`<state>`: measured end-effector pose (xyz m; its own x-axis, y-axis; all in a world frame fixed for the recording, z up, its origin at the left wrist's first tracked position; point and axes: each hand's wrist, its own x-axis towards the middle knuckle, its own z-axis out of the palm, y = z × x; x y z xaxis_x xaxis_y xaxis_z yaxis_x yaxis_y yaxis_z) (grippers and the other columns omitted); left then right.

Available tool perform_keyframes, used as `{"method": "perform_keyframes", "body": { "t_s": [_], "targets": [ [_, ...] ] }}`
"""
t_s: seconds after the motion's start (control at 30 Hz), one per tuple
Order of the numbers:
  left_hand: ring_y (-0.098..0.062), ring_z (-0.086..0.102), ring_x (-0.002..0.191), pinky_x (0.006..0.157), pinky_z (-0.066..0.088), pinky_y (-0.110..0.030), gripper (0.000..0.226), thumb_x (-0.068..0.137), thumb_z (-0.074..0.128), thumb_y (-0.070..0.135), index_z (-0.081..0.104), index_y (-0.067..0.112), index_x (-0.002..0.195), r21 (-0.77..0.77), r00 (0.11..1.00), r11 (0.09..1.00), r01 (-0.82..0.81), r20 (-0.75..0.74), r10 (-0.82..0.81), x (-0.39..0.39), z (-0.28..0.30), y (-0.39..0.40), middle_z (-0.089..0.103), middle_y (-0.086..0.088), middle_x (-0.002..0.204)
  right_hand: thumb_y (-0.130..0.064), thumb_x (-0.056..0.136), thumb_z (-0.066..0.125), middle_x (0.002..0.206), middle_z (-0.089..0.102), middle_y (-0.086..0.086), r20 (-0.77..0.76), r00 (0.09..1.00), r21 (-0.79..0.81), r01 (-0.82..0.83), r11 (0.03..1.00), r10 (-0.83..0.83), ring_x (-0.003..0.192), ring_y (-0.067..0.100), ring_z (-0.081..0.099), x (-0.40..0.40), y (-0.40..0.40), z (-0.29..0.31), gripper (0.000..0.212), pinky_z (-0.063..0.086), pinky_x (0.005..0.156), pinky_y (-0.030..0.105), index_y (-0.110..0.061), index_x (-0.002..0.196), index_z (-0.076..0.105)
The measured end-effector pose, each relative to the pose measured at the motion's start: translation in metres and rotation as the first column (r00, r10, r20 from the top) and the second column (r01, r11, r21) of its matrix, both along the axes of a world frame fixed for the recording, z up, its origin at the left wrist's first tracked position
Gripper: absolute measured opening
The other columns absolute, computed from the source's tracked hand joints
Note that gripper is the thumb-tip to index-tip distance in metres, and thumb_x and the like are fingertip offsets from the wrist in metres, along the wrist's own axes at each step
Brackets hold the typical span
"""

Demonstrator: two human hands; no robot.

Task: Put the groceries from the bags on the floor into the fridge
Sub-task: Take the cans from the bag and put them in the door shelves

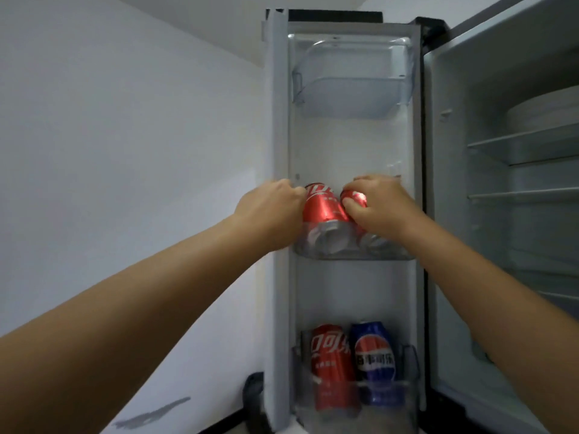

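White wall (pixel 125 120) fills the side left of the open fridge door (pixel 279 214), with a grey smear (pixel 153 415) low on it. Fridge door faces the camera, three clear bins on its inner side. Top bin (pixel 351 86) sits high on the door, see-through, contents not discernible. Middle bin (pixel 351 249) holds two red cans side by side. Left hand (pixel 272 205) grips the left red can (pixel 319 205) from its left side, fingers curled round it, thumb side hidden. Right hand (pixel 379 205) grips the right red can (pixel 354 198), thumb pressed on the front of it, fingers wrapped over the top. Both cans stand inside the middle bin, lower parts blurred behind the bin's front wall, touching or nearly touching each other; cannot tell which. Bottom bin (pixel 410 364) low on the door holds a red cola can (pixel 332 368) on the left and a blue cola can (pixel 374 361) just beside it on the right, both upright. Dark object (pixel 253 389) sits on the floor left of the door's lower edge, too blurred to name. Fridge interior (pixel 517 214) opens right of the door, with wire shelves (pixel 526 145) and a white rounded thing (pixel 545 111) on the upper one.
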<state>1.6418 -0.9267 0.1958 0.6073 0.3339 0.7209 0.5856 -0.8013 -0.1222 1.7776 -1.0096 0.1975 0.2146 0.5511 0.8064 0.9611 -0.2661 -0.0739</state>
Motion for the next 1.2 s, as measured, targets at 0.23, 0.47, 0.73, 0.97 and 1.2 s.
{"method": "perform_keyframes", "body": {
  "t_s": [0.23, 0.47, 0.73, 0.97, 1.2],
  "targets": [
    [-0.030, 0.047, 0.120, 0.092, 0.044, -0.037, 0.034, 0.096, 0.036, 0.010, 0.050, 0.007, 0.127, -0.102, 0.986, 0.984, -0.148, -0.087, 0.139, -0.154, -0.053, 0.018, 0.051, -0.012, 0.129, -0.021, 0.084, 0.044, 0.108, 0.068, 0.021, 0.009, 0.992, 0.187, -0.127, 0.974, 0.128, 0.103, 0.034, 0.060, -0.153, 0.023, -0.038, 0.036, 0.043, 0.088, 0.035, 0.001, 0.101, 0.068],
    [-0.031, 0.050, 0.117, 0.080, 0.040, -0.034, 0.034, 0.095, 0.039, 0.010, 0.050, 0.008, 0.127, -0.294, 0.941, 0.895, -0.334, -0.162, 0.298, -0.296, -0.141, 0.059, 0.052, -0.012, 0.128, -0.016, 0.090, 0.046, 0.120, 0.062, 0.014, -0.111, 0.961, -0.051, -0.262, 0.964, 0.255, 0.113, 0.028, 0.055, -0.300, 0.090, -0.110, 0.031, 0.042, 0.095, 0.033, -0.006, 0.115, 0.062],
    [-0.030, 0.052, 0.114, 0.086, 0.045, -0.036, 0.034, 0.095, 0.040, 0.013, 0.051, 0.007, 0.127, -0.430, 0.873, 0.765, -0.479, -0.321, 0.367, -0.402, -0.263, 0.148, 0.055, -0.013, 0.125, -0.017, 0.091, 0.046, 0.124, 0.059, 0.014, -0.300, 0.916, -0.401, -0.375, 0.836, 0.266, 0.114, 0.029, 0.053, -0.390, 0.197, -0.240, 0.032, 0.042, 0.094, 0.034, -0.007, 0.118, 0.060],
    [-0.028, 0.053, 0.113, 0.086, 0.045, -0.034, 0.034, 0.095, 0.042, 0.014, 0.050, 0.009, 0.128, -0.490, 0.852, 0.722, -0.489, -0.446, 0.275, -0.424, -0.353, 0.267, 0.056, -0.012, 0.125, -0.018, 0.092, 0.045, 0.126, 0.058, 0.014, -0.453, 0.871, -0.517, -0.429, 0.741, 0.189, 0.113, 0.028, 0.054, -0.425, 0.318, -0.349, 0.033, 0.043, 0.092, 0.035, -0.006, 0.120, 0.057],
    [-0.031, 0.052, 0.114, 0.088, 0.044, -0.038, 0.030, 0.094, 0.040, 0.011, 0.053, 0.006, 0.121, -0.540, 0.760, 0.644, -0.543, -0.642, 0.103, -0.453, -0.424, 0.434, 0.055, -0.014, 0.124, -0.016, 0.092, 0.044, 0.125, 0.059, 0.014, -0.615, 0.786, -0.641, -0.458, 0.616, -0.056, 0.115, 0.028, 0.054, -0.446, 0.463, -0.450, 0.033, 0.042, 0.098, 0.033, -0.005, 0.120, 0.058]
  ]
}}
